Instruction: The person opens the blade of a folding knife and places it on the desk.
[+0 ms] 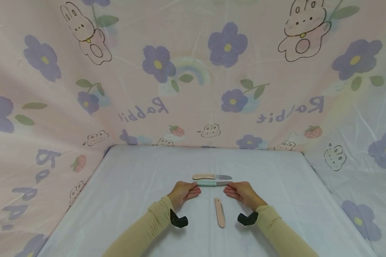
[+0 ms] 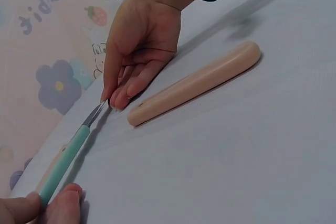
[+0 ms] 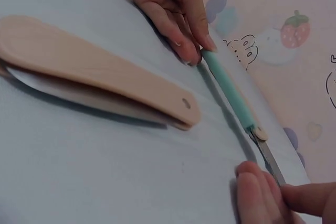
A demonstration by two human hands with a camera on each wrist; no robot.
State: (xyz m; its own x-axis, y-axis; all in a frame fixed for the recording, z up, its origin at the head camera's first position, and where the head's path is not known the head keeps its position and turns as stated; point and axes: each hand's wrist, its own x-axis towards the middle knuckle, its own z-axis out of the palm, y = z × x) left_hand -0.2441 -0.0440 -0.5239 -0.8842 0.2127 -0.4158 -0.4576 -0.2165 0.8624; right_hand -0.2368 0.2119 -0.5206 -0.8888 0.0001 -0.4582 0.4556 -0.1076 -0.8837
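Observation:
A small knife with a mint-green handle (image 1: 206, 183) and its blade out is held level between both hands. My left hand (image 1: 182, 192) pinches the handle's end between thumb and finger. At the other end, the right hand (image 1: 243, 193) pinches the blade (image 3: 270, 162) near its tip. Just behind lies a peach-handled folding knife (image 1: 204, 176), unfolded, its blade pointing right. Nearer the body, a second peach folding knife (image 1: 220, 213) rests folded on the white surface; the right wrist view shows its blade (image 3: 89, 98) tucked along the handle.
The white covered table (image 1: 141, 164) is walled on three sides by a pink curtain (image 1: 193, 92) printed with flowers and rabbits. Black wrist devices (image 1: 179, 219) hang at both cuffs, either side of the folded knife.

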